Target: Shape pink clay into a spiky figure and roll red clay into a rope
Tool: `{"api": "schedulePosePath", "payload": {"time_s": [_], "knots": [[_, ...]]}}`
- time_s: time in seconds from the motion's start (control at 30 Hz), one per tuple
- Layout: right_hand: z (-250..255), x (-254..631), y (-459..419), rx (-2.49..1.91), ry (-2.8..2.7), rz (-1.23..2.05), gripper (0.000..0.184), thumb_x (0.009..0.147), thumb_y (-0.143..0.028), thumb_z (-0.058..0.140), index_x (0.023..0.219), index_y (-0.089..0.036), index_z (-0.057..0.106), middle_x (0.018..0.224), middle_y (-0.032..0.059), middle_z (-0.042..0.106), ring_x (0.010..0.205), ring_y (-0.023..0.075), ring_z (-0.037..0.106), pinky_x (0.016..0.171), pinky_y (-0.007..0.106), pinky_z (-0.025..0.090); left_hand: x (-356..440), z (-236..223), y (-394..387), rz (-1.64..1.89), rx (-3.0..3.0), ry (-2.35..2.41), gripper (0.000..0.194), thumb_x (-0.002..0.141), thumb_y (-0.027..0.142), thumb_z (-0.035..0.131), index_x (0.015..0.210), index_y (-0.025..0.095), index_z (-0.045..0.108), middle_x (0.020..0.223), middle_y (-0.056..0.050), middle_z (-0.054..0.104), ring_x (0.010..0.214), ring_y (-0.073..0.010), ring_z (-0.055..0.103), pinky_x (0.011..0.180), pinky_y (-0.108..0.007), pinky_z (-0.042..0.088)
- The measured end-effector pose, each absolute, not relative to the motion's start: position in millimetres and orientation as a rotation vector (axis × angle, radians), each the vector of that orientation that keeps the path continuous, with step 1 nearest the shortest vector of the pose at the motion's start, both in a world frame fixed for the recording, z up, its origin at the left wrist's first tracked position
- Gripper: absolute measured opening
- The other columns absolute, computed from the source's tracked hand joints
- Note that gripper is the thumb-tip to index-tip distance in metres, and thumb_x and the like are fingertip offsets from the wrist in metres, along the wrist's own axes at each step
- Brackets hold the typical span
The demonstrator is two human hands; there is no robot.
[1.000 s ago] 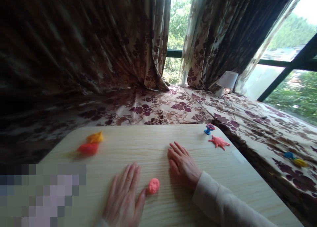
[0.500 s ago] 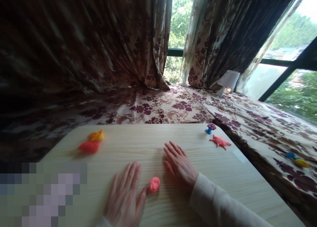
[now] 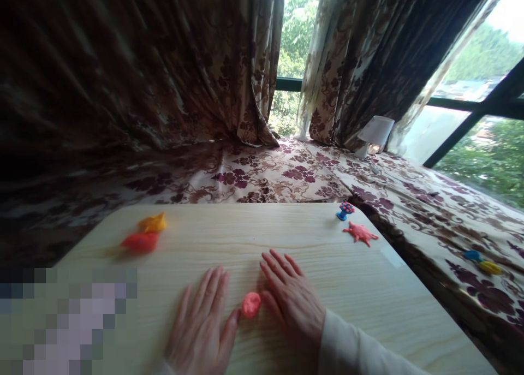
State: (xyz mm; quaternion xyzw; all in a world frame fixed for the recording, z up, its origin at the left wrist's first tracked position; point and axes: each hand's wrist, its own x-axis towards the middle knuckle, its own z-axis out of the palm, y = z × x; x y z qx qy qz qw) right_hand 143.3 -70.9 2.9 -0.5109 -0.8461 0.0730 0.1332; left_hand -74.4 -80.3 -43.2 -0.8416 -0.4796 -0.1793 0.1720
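A small coral-pink lump of modelling clay (image 3: 251,305), roundish with a dented top, lies on the pale wooden table (image 3: 229,227). To its left my left hand (image 3: 200,320) rests palm down with fingers stretched out; the thumb tip is right beside the lump, perhaps touching it. On the other side my right hand (image 3: 292,296) lies palm down, fingers stretched and slightly spread, its thumb close to the lump. Neither hand holds anything.
An orange clay figure (image 3: 153,222) and a red one (image 3: 140,242) sit at the far left. At the far right stand a blue clay piece with red dots (image 3: 345,210) and a pink star-like shape (image 3: 360,233). Blue and yellow pieces (image 3: 490,267) lie on the floral cloth beyond.
My right hand has moved left and nearer, closer to the pink clay. My left hand stays almost in place. The whole view has shifted slightly.
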Motion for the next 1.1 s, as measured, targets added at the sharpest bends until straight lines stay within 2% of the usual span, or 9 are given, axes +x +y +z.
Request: {"api": "schedulePosePath", "payload": {"time_s": [0.17, 0.33, 0.43, 0.53, 0.6, 0.7, 0.87, 0.97, 1.1], "knots": [[1.2, 170.6, -53.7, -1.611, -2.359, 0.216, 0.048, 0.087, -0.023, 0.042, 0.130, -0.003, 0.044, 0.139, 0.0205, 0.040, 0.133, 0.0296, 0.029, 0.104, 0.052, 0.032, -75.3, -41.7, -81.5, -0.508, -2.393, -1.373, 0.077, 0.081, 0.033, 0.046, 0.144, 0.010, 0.008, 0.133, -0.014, 0.051, 0.121, -0.0285, 0.047, 0.108, -0.040, 0.009], [-9.4, 190.5, -116.7, -1.479, -2.499, 0.197, 0.048, 0.092, -0.016, 0.035, 0.140, -0.014, 0.030, 0.145, 0.0109, 0.032, 0.135, 0.0227, 0.024, 0.104, 0.043, 0.036, -74.5, -42.7, -81.6, -0.520, -2.409, -1.397, 0.076, 0.081, 0.033, 0.046, 0.144, 0.011, 0.009, 0.135, -0.014, 0.049, 0.122, -0.0288, 0.045, 0.107, -0.041, 0.010], [-5.3, 168.4, -122.0, -1.321, -2.619, 0.218, 0.047, 0.091, -0.019, 0.041, 0.137, -0.018, 0.036, 0.145, 0.0074, 0.034, 0.136, 0.0244, 0.022, 0.105, 0.043, 0.035, -74.7, -44.5, -81.7, -0.531, -2.412, -1.408, 0.075, 0.081, 0.033, 0.047, 0.144, 0.012, 0.011, 0.136, -0.014, 0.048, 0.123, -0.0288, 0.044, 0.107, -0.041, 0.011], [4.8, 146.9, -89.2, -1.436, -2.529, 0.262, 0.043, 0.089, -0.023, 0.043, 0.132, -0.016, 0.045, 0.142, 0.0073, 0.041, 0.135, 0.0243, 0.024, 0.110, 0.045, 0.026, -75.3, -45.7, -81.7, -0.533, -2.413, -1.404, 0.074, 0.081, 0.033, 0.047, 0.144, 0.012, 0.014, 0.135, -0.013, 0.049, 0.123, -0.0283, 0.044, 0.108, -0.041, 0.010], [10.0, 146.7, -64.2, -1.549, -2.433, 0.270, 0.047, 0.085, -0.026, 0.047, 0.129, -0.011, 0.047, 0.141, 0.0110, 0.042, 0.134, 0.0261, 0.027, 0.109, 0.046, 0.026, -75.2, -45.4, -81.4, -0.535, -2.415, -1.393, 0.074, 0.081, 0.034, 0.047, 0.144, 0.012, 0.014, 0.135, -0.013, 0.049, 0.123, -0.0280, 0.045, 0.108, -0.040, 0.009], [9.1, 167.0, -53.8, -1.641, -2.368, 0.251, 0.046, 0.084, -0.020, 0.045, 0.127, -0.006, 0.048, 0.140, 0.0174, 0.041, 0.134, 0.0299, 0.027, 0.105, 0.053, 0.029, -74.8, -44.0, -81.0, -0.528, -2.420, -1.395, 0.074, 0.082, 0.034, 0.047, 0.144, 0.012, 0.013, 0.135, -0.013, 0.049, 0.123, -0.0277, 0.044, 0.108, -0.040, 0.009], [-9.3, 192.4, -109.2, -1.544, -2.451, 0.161, 0.050, 0.086, -0.011, 0.037, 0.136, -0.010, 0.037, 0.144, 0.0136, 0.034, 0.135, 0.0245, 0.024, 0.105, 0.045, 0.035, -75.3, -44.1, -80.9, -0.537, -2.430, -1.409, 0.075, 0.081, 0.034, 0.047, 0.144, 0.013, 0.012, 0.136, -0.013, 0.048, 0.124, -0.0276, 0.043, 0.108, -0.040, 0.010], [-13.6, 176.6, -127.6, -1.454, -2.478, 0.096, 0.052, 0.083, -0.008, 0.042, 0.134, -0.010, 0.040, 0.145, 0.0123, 0.033, 0.136, 0.0255, 0.021, 0.103, 0.043, 0.038, -76.2, -46.0, -81.1, -0.563, -2.424, -1.402, 0.075, 0.081, 0.035, 0.047, 0.144, 0.013, 0.012, 0.135, -0.014, 0.049, 0.123, -0.0282, 0.044, 0.108, -0.041, 0.010], [-3.1, 149.5, -97.2, -1.489, -2.435, 0.187, 0.048, 0.085, -0.020, 0.046, 0.132, -0.013, 0.044, 0.145, 0.0082, 0.035, 0.136, 0.0265, 0.021, 0.109, 0.047, 0.026, -77.6, -48.0, -82.1, -0.547, -2.417, -1.402, 0.075, 0.080, 0.033, 0.048, 0.144, 0.013, 0.013, 0.135, -0.014, 0.049, 0.123, -0.0288, 0.044, 0.107, -0.042, 0.012]]}}
